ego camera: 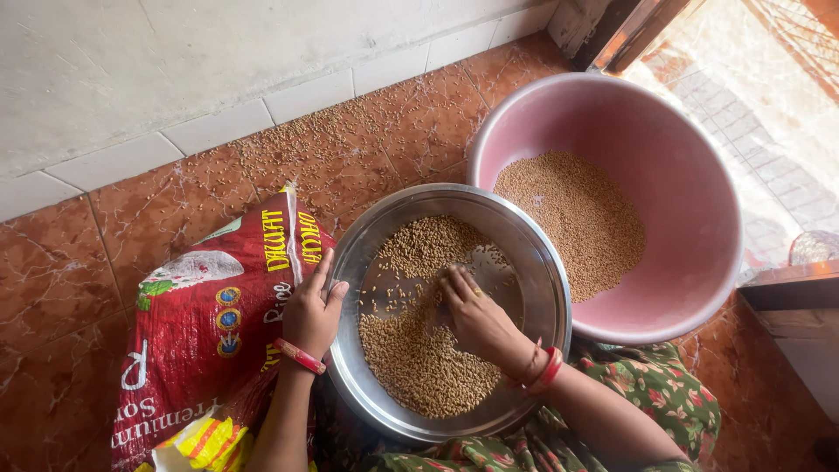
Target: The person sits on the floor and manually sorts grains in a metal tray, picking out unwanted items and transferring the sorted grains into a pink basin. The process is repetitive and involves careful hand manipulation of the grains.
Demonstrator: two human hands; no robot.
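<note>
A round steel tray [542, 288] sits at the centre of view, holding wheat grain [419, 358] in two patches: a larger heap at 6 o'clock and a smaller one at 12, with bare metal between. The right hand [476, 319] lies inside the tray, fingers loosely spread and flat on the metal, tips touching the grain, gripping nothing. The left hand [313, 315] clasps the tray's rim at 9 o'clock, thumb over the edge. At 2 o'clock a pink plastic tub [699, 201], touching the tray, holds a shallow bed of the same grain. A red printed sack [205, 332] lies at 8 o'clock. The floor [61, 262] is reddish tile with loose grain scattered at 11 o'clock below a pale wall [131, 70]. A doorway opens at 1 o'clock.
</note>
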